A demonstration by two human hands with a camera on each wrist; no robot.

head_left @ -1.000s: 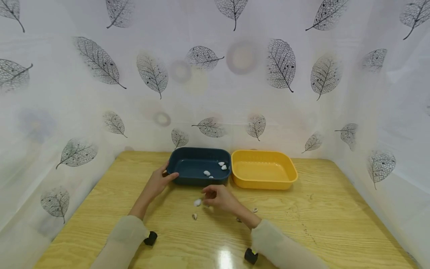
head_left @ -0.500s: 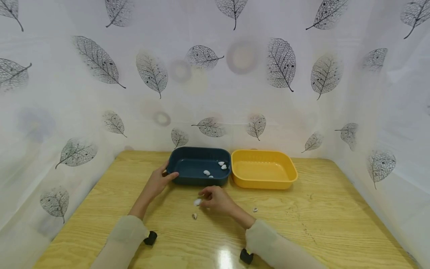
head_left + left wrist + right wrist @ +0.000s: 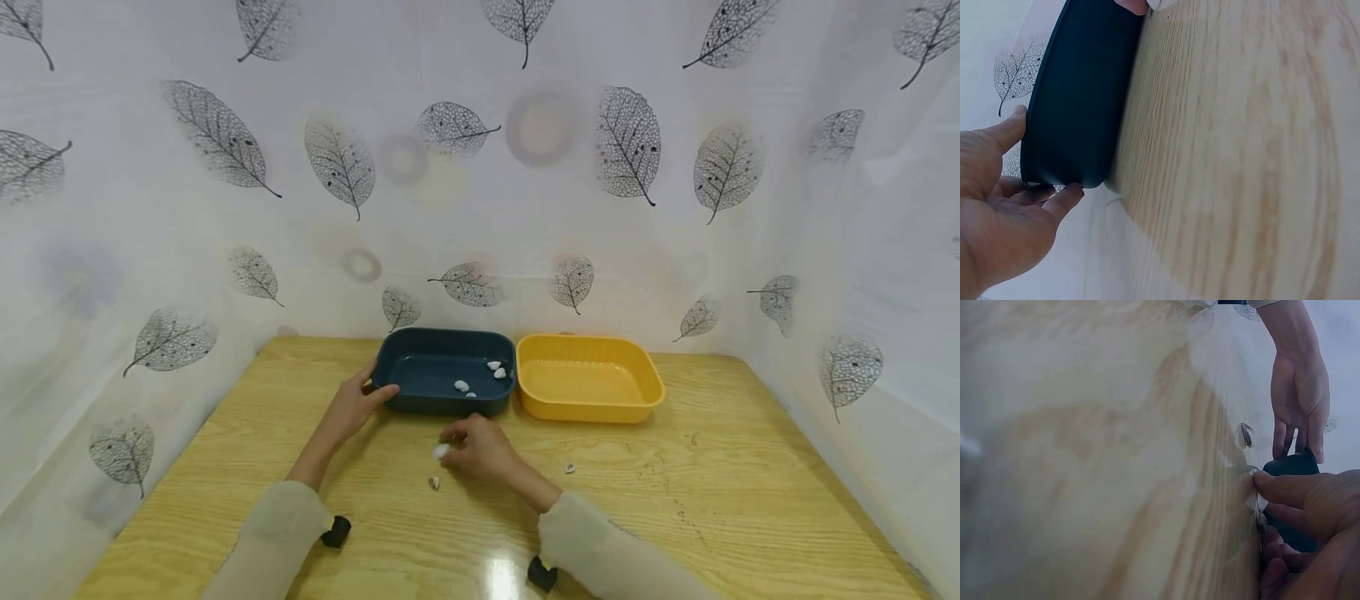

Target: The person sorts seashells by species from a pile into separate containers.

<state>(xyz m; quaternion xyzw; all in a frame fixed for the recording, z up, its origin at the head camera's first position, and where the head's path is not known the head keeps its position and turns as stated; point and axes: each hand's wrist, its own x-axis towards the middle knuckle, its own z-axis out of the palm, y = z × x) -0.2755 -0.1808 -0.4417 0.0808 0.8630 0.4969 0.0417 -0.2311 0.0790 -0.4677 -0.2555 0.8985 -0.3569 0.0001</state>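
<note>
My left hand (image 3: 354, 406) holds the left end of a dark blue plastic tray (image 3: 420, 377), thumb at the rim and fingers against the end wall in the left wrist view. Several white shells (image 3: 461, 386) lie inside it. In front of the tray, my right hand (image 3: 480, 448) pinches a white shell (image 3: 439, 452) between thumb and fingers, low over the table. Just nearer to me lies a small brownish shell (image 3: 434, 482), also seen beyond the right thumb as a striped shell (image 3: 1245, 435). A dark shell (image 3: 1262, 524) shows beside the right fingers in the right wrist view.
A yellow tray (image 3: 588, 383) stands against the blue one on its right. Another small shell (image 3: 570, 468) lies on the wooden table (image 3: 720, 467) to the right of my right hand. A leaf-patterned white curtain (image 3: 480, 217) rises behind and at both sides.
My right hand has shifted a little left, and its fingertips have come onto the white shell. The left hand keeps its place on the blue tray.
</note>
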